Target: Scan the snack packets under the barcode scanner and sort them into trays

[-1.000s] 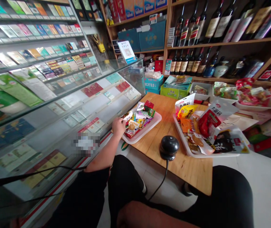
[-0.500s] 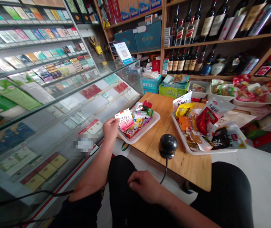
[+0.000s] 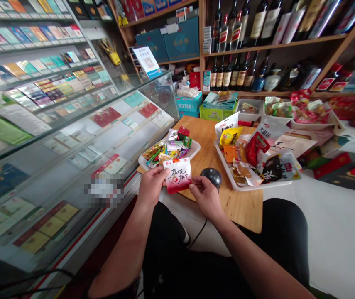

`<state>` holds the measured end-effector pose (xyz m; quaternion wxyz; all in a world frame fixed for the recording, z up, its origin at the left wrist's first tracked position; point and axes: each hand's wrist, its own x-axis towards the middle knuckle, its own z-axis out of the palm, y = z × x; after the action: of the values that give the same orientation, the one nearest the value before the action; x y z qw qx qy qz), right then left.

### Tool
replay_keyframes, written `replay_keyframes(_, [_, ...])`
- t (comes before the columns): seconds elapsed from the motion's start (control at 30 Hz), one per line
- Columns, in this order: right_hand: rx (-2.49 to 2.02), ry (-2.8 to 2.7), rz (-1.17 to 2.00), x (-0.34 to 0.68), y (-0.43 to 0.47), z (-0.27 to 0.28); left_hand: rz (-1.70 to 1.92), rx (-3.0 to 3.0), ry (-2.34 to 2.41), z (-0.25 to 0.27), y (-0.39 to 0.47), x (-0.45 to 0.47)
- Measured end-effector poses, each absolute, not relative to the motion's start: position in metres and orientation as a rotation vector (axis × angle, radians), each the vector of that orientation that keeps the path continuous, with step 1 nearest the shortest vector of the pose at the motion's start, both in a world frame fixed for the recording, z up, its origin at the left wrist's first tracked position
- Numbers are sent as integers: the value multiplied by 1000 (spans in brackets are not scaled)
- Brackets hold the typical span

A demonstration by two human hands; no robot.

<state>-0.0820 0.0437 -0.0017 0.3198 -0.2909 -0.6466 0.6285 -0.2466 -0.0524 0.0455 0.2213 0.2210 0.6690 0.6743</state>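
Observation:
A flat white and pink snack packet (image 3: 179, 176) with dark printed characters is held up between both hands, its front towards me. My left hand (image 3: 153, 185) pinches its left edge, and my right hand (image 3: 206, 195) pinches its lower right edge. Just behind the packet stands a white tray (image 3: 196, 148) heaped with small colourful packets. A black dome-shaped device (image 3: 212, 176) with a cable sits on the wooden table (image 3: 204, 128), beyond my right hand and partly hidden by it.
To the right on the table is a larger white tray (image 3: 236, 185) of bagged snacks. A glass display counter (image 3: 80, 137) runs along the left. Shelves with bottles (image 3: 227, 77) stand at the back, above more snack trays (image 3: 248, 109). My knees are under the table's near edge.
My left hand has brought the packet from over the small tray towards me and to the right. My right hand has risen from my lap and taken hold of its other edge.

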Motion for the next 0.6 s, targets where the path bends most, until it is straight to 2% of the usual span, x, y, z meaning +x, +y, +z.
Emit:
replay_keyframes(0.13, [-721,-1696,1702,-74,46,3,1811,645,1811,46,-46,-231])
replay_keyframes(0.3, [-778,-1758,1604,-64,54,5,1795,619,1777,40,-37,-222])
replay_keyframes(0.47, [-943,-1737,1333,-55,63,2,1902,714,1990,35,-36,-199])
replay_keyframes(0.6, [-751,-1773,1100,-54,63,5,1751,905,1917,37,-38,-165])
